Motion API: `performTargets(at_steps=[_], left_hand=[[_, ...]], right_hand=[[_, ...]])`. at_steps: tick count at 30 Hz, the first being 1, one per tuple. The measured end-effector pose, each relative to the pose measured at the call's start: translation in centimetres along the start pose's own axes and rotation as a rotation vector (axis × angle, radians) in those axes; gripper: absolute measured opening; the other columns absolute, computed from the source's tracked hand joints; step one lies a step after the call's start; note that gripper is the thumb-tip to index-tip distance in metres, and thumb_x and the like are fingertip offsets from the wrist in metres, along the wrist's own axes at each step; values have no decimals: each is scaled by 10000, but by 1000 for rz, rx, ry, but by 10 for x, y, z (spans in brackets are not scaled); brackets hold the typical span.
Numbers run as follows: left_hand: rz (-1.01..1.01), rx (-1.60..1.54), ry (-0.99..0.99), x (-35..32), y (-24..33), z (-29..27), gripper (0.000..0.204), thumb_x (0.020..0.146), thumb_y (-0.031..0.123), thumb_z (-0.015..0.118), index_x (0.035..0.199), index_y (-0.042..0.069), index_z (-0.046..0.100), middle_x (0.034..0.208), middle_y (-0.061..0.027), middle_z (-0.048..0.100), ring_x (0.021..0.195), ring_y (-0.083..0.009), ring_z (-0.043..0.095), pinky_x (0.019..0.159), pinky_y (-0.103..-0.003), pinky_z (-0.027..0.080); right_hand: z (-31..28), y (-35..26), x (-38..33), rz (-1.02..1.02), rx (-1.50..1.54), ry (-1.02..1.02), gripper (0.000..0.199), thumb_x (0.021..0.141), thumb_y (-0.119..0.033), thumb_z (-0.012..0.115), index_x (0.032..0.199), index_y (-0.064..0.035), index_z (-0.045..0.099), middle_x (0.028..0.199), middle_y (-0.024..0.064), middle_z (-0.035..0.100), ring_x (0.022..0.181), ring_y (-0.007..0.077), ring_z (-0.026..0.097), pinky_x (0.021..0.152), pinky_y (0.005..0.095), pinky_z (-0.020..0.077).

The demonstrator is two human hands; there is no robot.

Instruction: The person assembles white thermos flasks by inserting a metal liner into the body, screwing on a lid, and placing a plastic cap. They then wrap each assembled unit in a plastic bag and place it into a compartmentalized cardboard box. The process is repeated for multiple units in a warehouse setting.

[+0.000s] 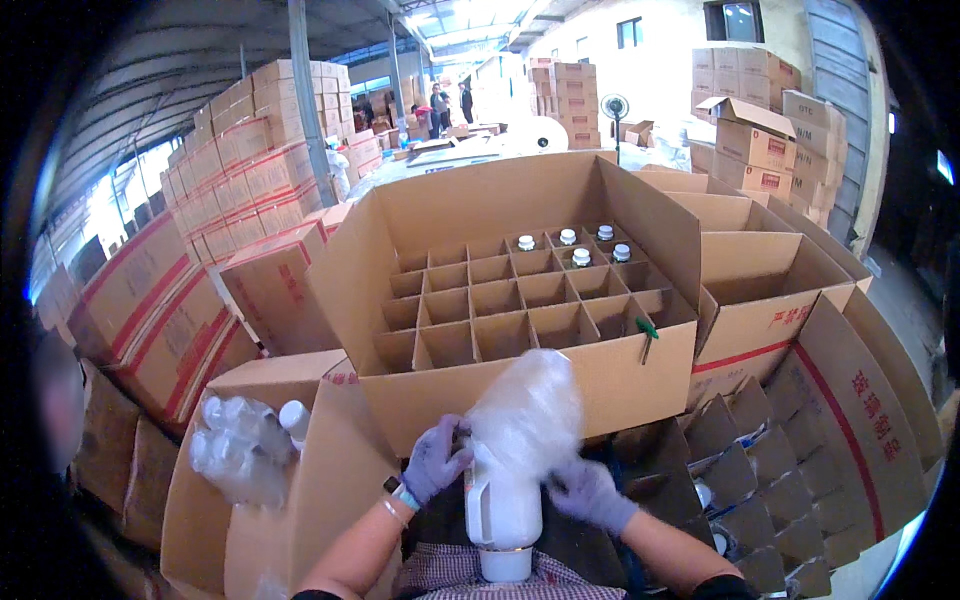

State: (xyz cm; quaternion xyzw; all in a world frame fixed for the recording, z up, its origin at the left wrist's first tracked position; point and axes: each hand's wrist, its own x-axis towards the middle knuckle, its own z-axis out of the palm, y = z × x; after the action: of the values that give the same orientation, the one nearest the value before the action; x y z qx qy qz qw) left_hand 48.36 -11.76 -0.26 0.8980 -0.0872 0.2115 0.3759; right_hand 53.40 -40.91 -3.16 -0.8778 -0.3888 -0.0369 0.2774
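Observation:
Right in front of me a white bottle with a moulded handle stands cap down, its white cap near my checked apron. A clear bubble wrap bag covers its upper end. My left hand, in a pale grey glove, is closed at the left edge of the bag beside the bottle. My right hand, gloved alike and slightly blurred, is closed at the bag's lower right edge. Just beyond, a large open carton has cardboard dividers, with several white-capped bottles in its far right cells.
At left an open carton holds bubble-wrapped bottles. A green-handled tool hangs on the large carton's near wall. More open cartons and a divided box flank the right. Stacked cartons rise behind; people stand far off.

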Motion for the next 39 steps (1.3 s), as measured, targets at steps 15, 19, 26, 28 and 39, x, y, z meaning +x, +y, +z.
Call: performTargets(at_steps=[15, 19, 26, 28, 39], left_hand=[[48, -300, 166, -107, 44, 11, 842, 664, 214, 909, 1297, 90, 368, 1165, -93, 460, 893, -171, 544, 761, -316, 507], [-411, -492, 113, -122, 56, 26, 786, 644, 55, 874, 1249, 53, 373, 1212, -112, 448, 767, -143, 581, 662, -279, 520], [-48, -33, 262, -50, 40, 20, 546, 793, 51, 758, 1280, 19, 513, 1223, -119, 503, 766, -142, 588, 693, -265, 511], [-89, -43, 289, -47, 15, 29, 522, 825, 54, 736, 1304, 22, 533, 1248, -117, 515, 769, -140, 591, 713, -264, 510], [-321, -473, 136, -47, -47, 34, 341, 902, 105, 715, 1205, 10, 591, 1081, -60, 666, 1016, -164, 626, 924, -319, 509]], right_hand=[[3, -46, -44, -271, 277, -39, 195, 864, -189, 676, 982, -66, 582, 883, 144, 597, 827, 335, 643, 673, 414, 523], [-10, -50, -50, -59, 295, -94, 254, 877, -254, 647, 1039, -72, 577, 954, 157, 609, 885, 363, 653, 730, 455, 533], [-16, -51, -49, -20, 436, 12, 333, 853, -179, 663, 1153, -50, 598, 1022, 160, 640, 903, 339, 667, 775, 424, 546], [-9, -51, -43, 7, 518, 24, 299, 854, -165, 660, 1122, -42, 608, 1022, 159, 646, 910, 324, 673, 787, 412, 547], [-2, -62, -15, -97, 664, -12, 277, 872, -151, 680, 1132, -60, 659, 950, 157, 683, 881, 284, 699, 799, 370, 545]])
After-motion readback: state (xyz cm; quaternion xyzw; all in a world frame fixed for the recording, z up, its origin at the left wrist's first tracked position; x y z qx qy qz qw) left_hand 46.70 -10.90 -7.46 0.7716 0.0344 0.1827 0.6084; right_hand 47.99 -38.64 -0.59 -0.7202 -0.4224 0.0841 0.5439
